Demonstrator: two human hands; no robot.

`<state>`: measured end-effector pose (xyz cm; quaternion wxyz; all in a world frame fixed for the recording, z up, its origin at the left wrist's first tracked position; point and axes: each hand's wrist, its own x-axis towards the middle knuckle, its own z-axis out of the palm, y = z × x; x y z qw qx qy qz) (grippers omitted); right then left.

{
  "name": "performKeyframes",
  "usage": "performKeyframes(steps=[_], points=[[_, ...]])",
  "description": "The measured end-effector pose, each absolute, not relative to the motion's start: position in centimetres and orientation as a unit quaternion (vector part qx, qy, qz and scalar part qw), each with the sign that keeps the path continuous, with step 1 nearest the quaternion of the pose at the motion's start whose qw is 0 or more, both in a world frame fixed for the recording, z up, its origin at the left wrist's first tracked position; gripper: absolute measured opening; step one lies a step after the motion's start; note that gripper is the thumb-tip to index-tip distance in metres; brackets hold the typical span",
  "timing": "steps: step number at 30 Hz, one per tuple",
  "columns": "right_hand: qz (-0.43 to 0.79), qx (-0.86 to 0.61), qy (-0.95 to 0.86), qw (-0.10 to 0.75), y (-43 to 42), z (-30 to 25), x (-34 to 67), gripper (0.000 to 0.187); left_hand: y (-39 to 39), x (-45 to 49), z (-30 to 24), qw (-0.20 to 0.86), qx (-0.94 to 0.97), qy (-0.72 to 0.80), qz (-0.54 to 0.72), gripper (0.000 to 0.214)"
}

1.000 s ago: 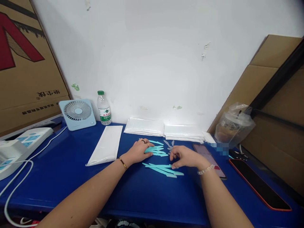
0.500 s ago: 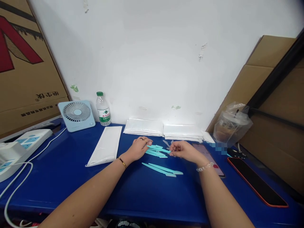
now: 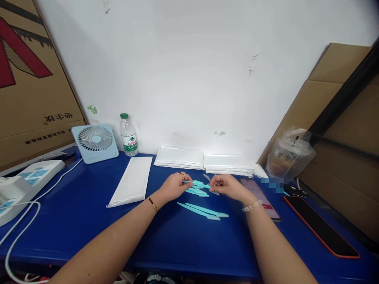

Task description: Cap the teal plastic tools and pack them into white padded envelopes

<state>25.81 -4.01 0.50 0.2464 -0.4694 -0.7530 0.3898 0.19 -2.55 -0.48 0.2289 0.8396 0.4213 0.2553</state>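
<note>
My left hand (image 3: 177, 184) has its fingertips closed on the thin end of a teal eyebrow razor (image 3: 201, 184). At the razor's other end, my right hand (image 3: 224, 184) pinches it between thumb and fingers. Just below, several more teal razors (image 3: 197, 192) lie bunched on the blue table (image 3: 195, 248). Two further teal razors (image 3: 204, 213) lie side by side closer to me. Translucent slim pieces (image 3: 207, 177) show beside my right hand, partly hidden by it.
White flat packets (image 3: 179, 157) are stacked along the wall, and one white packet (image 3: 132, 181) lies at left. A fan (image 3: 95, 142), bottle (image 3: 129, 136) and power strip (image 3: 35, 179) stand left. Two phones (image 3: 321, 227) and a bagged cup (image 3: 288, 156) are at right.
My left hand has shifted slightly right, its fingertips closing on the razor's thin end. My right hand has moved slightly left. The two nearer razors stay in place.
</note>
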Motion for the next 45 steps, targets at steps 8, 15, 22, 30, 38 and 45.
performKeyframes(steps=[8,15,22,30,38,45], points=[[0.342,-0.511,-0.759,0.213,-4.6,1.5,27.1,0.029,-1.7,-1.1,-1.6,0.169,0.877,0.414,0.176,0.046],[0.352,-0.469,-0.810,-0.005,-6.8,2.6,26.1,0.019,-2.3,-0.5,-1.6,0.176,0.876,0.412,0.178,0.040],[0.314,-0.466,-0.821,0.103,-6.2,2.2,25.3,0.007,-4.2,0.5,0.6,0.223,0.885,0.346,0.216,0.039],[0.270,-0.526,-0.780,0.206,-4.6,1.0,26.4,0.012,-2.7,-0.3,-0.2,0.128,0.894,0.392,0.174,0.032],[0.319,-0.444,-0.829,0.116,-6.4,2.2,25.0,0.030,-2.5,-0.1,-2.0,0.133,0.889,0.404,0.172,0.045],[0.290,-0.434,-0.851,0.049,-7.3,1.7,22.9,0.009,-3.4,0.0,-0.1,0.148,0.874,0.403,0.227,0.042]])
